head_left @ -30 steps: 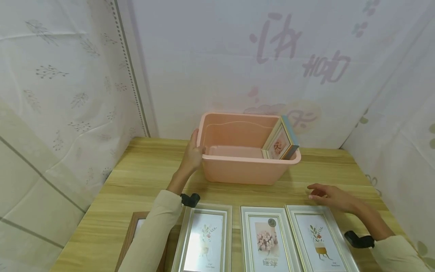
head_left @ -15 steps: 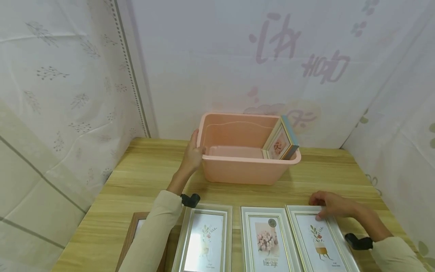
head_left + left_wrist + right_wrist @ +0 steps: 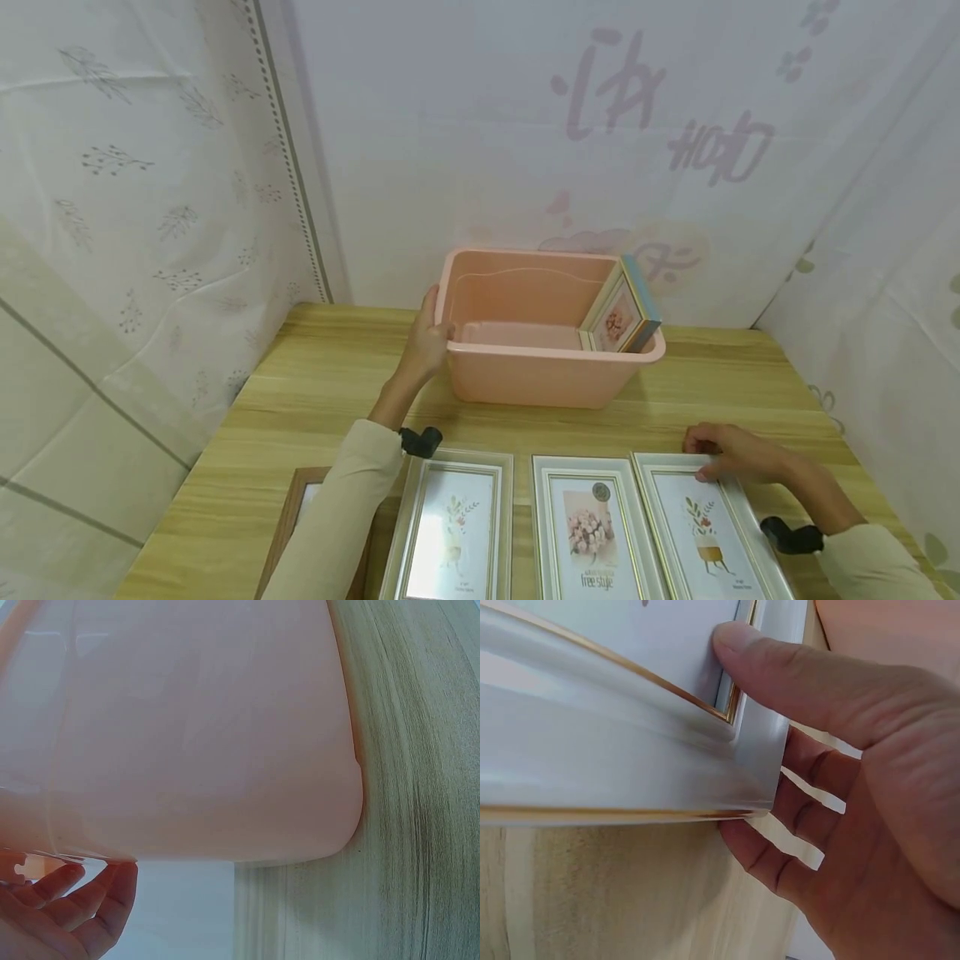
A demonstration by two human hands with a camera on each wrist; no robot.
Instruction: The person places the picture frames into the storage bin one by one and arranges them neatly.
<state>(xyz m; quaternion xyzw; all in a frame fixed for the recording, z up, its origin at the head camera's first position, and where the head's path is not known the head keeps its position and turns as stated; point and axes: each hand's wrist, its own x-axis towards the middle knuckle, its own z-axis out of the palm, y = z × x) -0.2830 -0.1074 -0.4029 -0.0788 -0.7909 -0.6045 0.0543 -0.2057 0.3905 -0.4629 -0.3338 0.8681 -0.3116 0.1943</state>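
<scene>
My left hand [image 3: 426, 340] grips the left rim of a pink plastic bin [image 3: 525, 379]; in the left wrist view its fingertips [image 3: 120, 889] bend against the bin's edge. Inside the bin, picture frames [image 3: 618, 321] lean at the right end, one showing pink flowers. On the table's right, my right hand [image 3: 738, 454] pinches the far edge of a white picture frame [image 3: 701, 525] with a plant print. Seen from the right wrist, the thumb [image 3: 780, 671] lies over the border and the other fingers curl at the edge and under the corner.
Left of that frame lies a white picture frame [image 3: 588, 533] with a flower print. Farther left are a champagne-edged frame [image 3: 453, 533] and a brown wooden frame [image 3: 281, 533], partly behind the left sleeve. Patterned cloth [image 3: 480, 150] hangs around the wooden table [image 3: 322, 375].
My right hand has come down from above the table onto the far edge of the right-hand white picture frame and taken hold there. My left hand and the bin have stayed put.
</scene>
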